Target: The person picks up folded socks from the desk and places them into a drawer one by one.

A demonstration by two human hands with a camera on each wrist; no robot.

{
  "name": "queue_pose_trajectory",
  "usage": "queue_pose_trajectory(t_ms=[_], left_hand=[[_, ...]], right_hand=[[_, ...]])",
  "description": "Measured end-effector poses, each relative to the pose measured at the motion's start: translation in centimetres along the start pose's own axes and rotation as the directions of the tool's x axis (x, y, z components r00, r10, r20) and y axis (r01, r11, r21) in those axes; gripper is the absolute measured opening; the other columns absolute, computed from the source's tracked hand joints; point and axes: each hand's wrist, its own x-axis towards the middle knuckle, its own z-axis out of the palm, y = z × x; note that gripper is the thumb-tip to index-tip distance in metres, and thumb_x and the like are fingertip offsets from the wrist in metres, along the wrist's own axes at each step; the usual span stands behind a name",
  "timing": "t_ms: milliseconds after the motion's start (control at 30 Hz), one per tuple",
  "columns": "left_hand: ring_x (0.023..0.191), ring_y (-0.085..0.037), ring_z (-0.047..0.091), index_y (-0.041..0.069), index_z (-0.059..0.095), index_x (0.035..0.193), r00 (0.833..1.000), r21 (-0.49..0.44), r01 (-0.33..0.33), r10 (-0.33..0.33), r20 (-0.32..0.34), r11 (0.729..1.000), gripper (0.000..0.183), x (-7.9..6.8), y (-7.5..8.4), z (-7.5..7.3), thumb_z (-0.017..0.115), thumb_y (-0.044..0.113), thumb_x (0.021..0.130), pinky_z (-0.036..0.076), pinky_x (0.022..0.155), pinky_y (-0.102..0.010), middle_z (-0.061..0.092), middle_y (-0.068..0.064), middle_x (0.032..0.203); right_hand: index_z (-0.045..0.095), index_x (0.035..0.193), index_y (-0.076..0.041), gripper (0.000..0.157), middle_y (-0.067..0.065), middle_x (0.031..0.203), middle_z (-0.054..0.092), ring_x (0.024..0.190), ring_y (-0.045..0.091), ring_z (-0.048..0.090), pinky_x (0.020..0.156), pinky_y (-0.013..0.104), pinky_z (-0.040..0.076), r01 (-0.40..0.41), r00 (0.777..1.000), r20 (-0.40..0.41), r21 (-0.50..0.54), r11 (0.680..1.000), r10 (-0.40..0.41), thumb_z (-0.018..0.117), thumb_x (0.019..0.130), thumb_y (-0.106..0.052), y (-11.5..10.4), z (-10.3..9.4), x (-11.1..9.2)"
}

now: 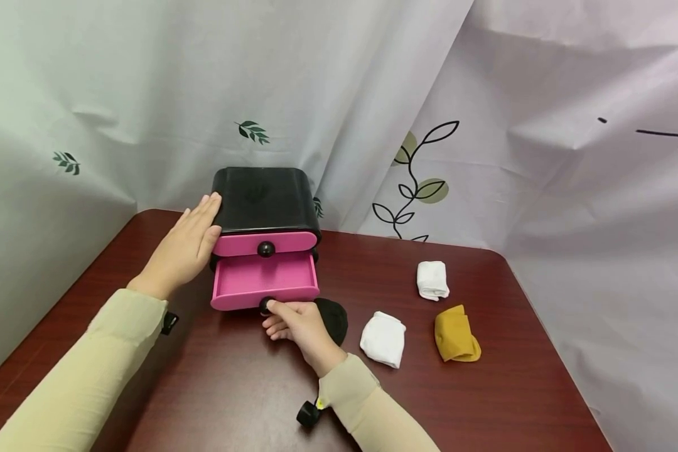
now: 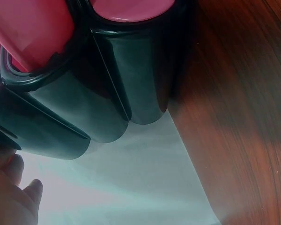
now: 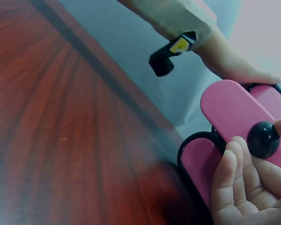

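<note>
A small black drawer cabinet (image 1: 262, 198) with pink drawers stands near the back of the table. Its middle drawer (image 1: 265, 274) is pulled out, and its visible floor is bare. With thumb and fingers my right hand (image 1: 302, 326) pinches the round black knob (image 3: 263, 139) of that drawer. The left hand (image 1: 183, 248) rests with extended fingers against the cabinet's left side and top edge. Behind the right hand lies a black folded cloth item (image 1: 333, 319), partly hidden. The upper drawer (image 1: 240, 244) sits closed, and the bottom drawer (image 3: 201, 164) shows in the right wrist view.
Right of my right hand lie a white folded cloth (image 1: 383, 339), a smaller white folded cloth (image 1: 432, 280) and a mustard folded cloth (image 1: 456, 334). All rest on the dark red-brown table (image 1: 231, 389). A pale curtain (image 1: 175, 94) hangs behind the cabinet.
</note>
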Motion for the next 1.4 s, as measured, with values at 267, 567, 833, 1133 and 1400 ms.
queue_pose_trajectory(t_ms=[267, 567, 833, 1133, 1400], left_hand=[[0.143, -0.023, 0.013, 0.008, 0.018, 0.150, 1.000, -0.005, 0.002, -0.002, 0.002, 1.000, 0.055, 0.0, -0.1, 0.0, 0.030, 0.032, 0.103, 0.007, 0.115, -0.042, 0.019, -0.008, 0.155], [0.143, -0.023, 0.013, 0.008, 0.018, 0.150, 1.000, 0.000, 0.003, -0.003, -0.003, 1.000, 0.055, 0.0, -0.3, 0.0, 0.030, 0.032, 0.103, 0.007, 0.115, -0.041, 0.019, -0.008, 0.155], [0.143, -0.022, 0.013, 0.008, 0.019, 0.150, 1.000, 0.003, 0.003, -0.003, -0.006, 1.000, 0.055, -0.1, -0.3, 0.0, 0.031, 0.032, 0.103, 0.007, 0.115, -0.041, 0.020, -0.008, 0.155], [0.142, -0.023, 0.014, 0.007, 0.019, 0.150, 1.000, 0.001, 0.004, -0.004, -0.004, 1.000, 0.055, 0.0, -0.1, -0.1, 0.032, 0.032, 0.102, 0.008, 0.115, -0.043, 0.020, -0.009, 0.154], [0.142, -0.021, 0.014, 0.008, 0.019, 0.150, 1.000, -0.006, -0.008, 0.008, -0.009, 1.000, 0.055, 0.0, -0.4, 0.2, 0.032, 0.032, 0.102, 0.008, 0.115, -0.041, 0.021, -0.008, 0.154]], right_hand=[[0.068, 0.086, 0.015, 0.040, 0.008, 0.066, 0.066, 0.054, 0.010, 0.060, 0.053, 0.024, 0.053, 0.057, 0.997, 0.047, -0.071, 0.996, -0.054, 0.068, 0.086, -0.025, 0.3, 0.0, -2.1], [0.070, 0.082, 0.011, 0.038, 0.007, 0.066, 0.067, 0.054, 0.010, 0.059, 0.054, 0.026, 0.054, 0.051, 0.992, 0.121, -0.141, 0.989, -0.034, 0.068, 0.086, -0.026, 1.2, -0.2, -4.2], [0.070, 0.084, 0.011, 0.037, 0.008, 0.069, 0.067, 0.054, 0.010, 0.058, 0.055, 0.029, 0.055, 0.017, 0.988, 0.155, -0.182, 0.983, 0.012, 0.065, 0.087, -0.026, 2.0, -0.4, -5.8], [0.071, 0.083, 0.008, 0.032, 0.021, 0.072, 0.067, 0.053, 0.012, 0.058, 0.054, 0.035, 0.056, 0.055, 0.985, 0.172, -0.207, 0.977, -0.019, 0.065, 0.088, -0.023, 2.2, -0.6, -6.6], [0.069, 0.086, 0.008, 0.032, 0.021, 0.072, 0.068, 0.054, 0.010, 0.058, 0.053, 0.032, 0.055, 0.055, 0.982, 0.190, -0.280, 0.959, -0.001, 0.061, 0.090, -0.022, 2.1, -0.8, -6.8]])
